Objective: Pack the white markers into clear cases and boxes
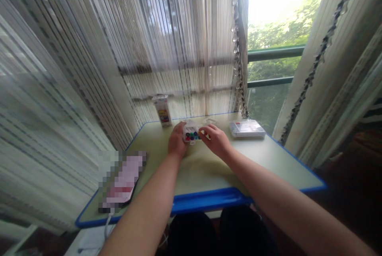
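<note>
A small pale box lies near the middle of the table, with several small round pieces in red, green, blue and purple set in rows inside. My left hand is closed round the box's left side. At its right end, my right hand pinches a small yellow piece between thumb and fingertips. What kind of pieces they are is too small to tell. My right fingers cover the box's right end.
A tall printed carton stands at the back left, and a flat clear plastic case lies at the right. A blurred-out phone-like device with a cable lies at the left. Blue edging rims the table, and curtains hang behind.
</note>
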A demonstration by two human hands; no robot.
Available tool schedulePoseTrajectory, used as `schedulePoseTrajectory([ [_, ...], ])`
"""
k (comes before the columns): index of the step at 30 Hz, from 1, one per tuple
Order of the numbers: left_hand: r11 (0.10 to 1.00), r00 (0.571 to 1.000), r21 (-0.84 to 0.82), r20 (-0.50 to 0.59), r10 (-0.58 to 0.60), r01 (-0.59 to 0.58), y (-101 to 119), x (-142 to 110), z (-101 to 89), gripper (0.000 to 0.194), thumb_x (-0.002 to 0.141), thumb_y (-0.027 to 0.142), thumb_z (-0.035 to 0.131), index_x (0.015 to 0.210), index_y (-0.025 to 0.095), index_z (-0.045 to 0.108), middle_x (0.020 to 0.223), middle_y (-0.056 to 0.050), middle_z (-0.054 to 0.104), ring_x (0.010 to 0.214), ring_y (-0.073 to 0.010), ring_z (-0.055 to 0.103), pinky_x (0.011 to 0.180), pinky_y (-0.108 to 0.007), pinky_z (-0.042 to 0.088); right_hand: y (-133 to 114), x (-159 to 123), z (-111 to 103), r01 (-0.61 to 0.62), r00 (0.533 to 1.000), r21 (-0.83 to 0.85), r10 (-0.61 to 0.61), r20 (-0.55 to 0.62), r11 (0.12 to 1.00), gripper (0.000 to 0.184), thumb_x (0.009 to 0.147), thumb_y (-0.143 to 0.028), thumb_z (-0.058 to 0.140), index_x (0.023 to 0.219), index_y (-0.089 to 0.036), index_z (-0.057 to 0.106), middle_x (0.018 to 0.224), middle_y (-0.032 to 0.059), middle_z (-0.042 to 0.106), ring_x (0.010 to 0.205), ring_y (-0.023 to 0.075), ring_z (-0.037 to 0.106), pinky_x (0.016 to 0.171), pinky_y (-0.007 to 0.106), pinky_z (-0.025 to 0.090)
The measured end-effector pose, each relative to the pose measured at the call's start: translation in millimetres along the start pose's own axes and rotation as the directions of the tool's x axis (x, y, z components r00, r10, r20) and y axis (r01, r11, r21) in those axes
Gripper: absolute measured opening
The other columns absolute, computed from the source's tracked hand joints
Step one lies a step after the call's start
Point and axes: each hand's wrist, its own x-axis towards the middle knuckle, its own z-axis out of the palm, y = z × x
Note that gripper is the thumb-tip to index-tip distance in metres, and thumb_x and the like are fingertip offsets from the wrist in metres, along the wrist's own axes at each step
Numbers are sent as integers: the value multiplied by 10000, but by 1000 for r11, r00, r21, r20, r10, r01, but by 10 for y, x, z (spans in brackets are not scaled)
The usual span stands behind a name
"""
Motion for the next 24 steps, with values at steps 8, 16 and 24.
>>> schedulePoseTrajectory([
  [8,1000,1000,3,13,19,-20,20,3,-4,466,705,128,573,1165,164,515,1198,-137,590,1163,-262,528,986,-434,444,52,-1,23,-21,1000,3,21,8,1000,183,845,-300,548,972,-201,636,765,10,560,586,106,488,602,218,398],
  [16,1000,999,-3,36,-3,3,55,3,-1,469,695,154,598,1156,190,516,1205,-124,591,1154,-261,537,996,-443,432,38,4,36,-25,999,23,26,-48,999,178,856,-331,523,906,-203,635,716,7,568,576,112,497,586,221,398],
  [24,997,998,-34,-11,-68,67,14,0,-15,507,650,89,581,1139,210,522,1176,-102,598,1137,-256,547,975,-437,455,298,22,28,-183,971,-24,177,-161,983,240,877,-240,416,1004,-168,606,884,75,617,740,164,579,731,292,478],
])
